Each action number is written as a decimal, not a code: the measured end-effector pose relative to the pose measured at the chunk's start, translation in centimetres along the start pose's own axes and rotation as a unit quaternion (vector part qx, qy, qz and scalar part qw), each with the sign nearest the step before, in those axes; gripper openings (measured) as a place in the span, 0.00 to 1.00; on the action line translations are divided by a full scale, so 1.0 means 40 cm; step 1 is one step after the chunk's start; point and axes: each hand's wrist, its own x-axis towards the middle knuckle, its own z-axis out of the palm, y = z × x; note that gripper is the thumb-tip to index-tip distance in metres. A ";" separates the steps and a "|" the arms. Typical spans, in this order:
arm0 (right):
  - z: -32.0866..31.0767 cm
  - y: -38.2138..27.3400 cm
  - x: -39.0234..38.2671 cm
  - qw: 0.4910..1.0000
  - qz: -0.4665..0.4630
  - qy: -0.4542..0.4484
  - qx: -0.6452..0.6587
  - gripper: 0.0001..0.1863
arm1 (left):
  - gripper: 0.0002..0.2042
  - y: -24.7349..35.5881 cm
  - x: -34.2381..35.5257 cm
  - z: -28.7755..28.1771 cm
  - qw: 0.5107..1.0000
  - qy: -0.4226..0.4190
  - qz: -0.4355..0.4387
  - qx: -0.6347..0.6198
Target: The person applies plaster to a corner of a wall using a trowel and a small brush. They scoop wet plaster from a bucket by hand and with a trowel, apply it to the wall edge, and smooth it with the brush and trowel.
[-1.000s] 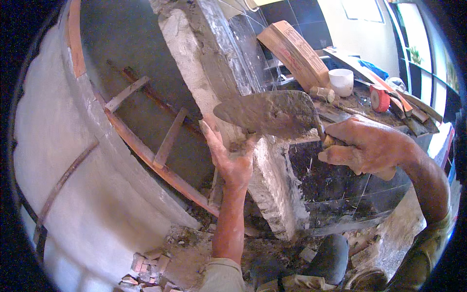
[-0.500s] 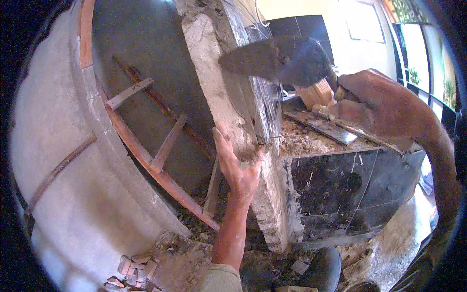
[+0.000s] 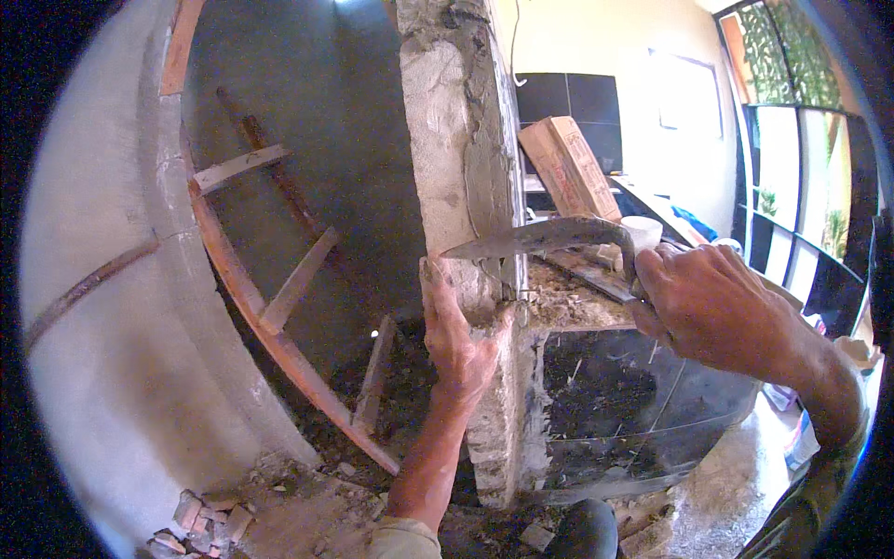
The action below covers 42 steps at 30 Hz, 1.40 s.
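The right hand [image 3: 691,296] grips a trowel [image 3: 559,235], its tip just above the left hand [image 3: 460,343], spread against the rough pillar [image 3: 440,140]. Over there, a cardboard box [image 3: 570,170] tilts beyond the littered, black-tiled bench [image 3: 605,373]; a wooden ladder [image 3: 245,287] slants off left.

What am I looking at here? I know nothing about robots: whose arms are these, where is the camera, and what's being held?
There is no robot: these are a person's own bare hands. The view comes from a wide camera worn on the head, looking down, and its lens bends straight edges.

The right hand grips a trowel, its blade pointing left toward the wall end. The left hand is spread, apparently against that rough wall end, just below the blade's tip.

To the right, a dark-fronted counter has rubble on top; a box and a white tub show farther back. Broken bricks lie at lower left.
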 end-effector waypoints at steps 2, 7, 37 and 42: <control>-0.012 -0.007 0.005 1.000 -0.006 -0.004 -0.003 0.15 | 0.53 -0.013 -0.003 0.004 1.000 0.014 0.020 -0.014; -0.008 0.005 0.018 1.000 -0.008 0.016 0.003 0.15 | 0.52 -0.006 0.004 -0.001 0.999 0.028 0.042 -0.004; -0.068 0.134 0.069 0.967 -0.002 0.250 0.045 0.14 | 0.53 -0.005 0.016 0.002 0.998 0.009 0.049 -0.024; 0.031 0.072 -0.001 0.972 0.061 0.027 0.227 0.14 | 0.53 -0.008 0.012 -0.004 0.999 0.012 0.044 -0.012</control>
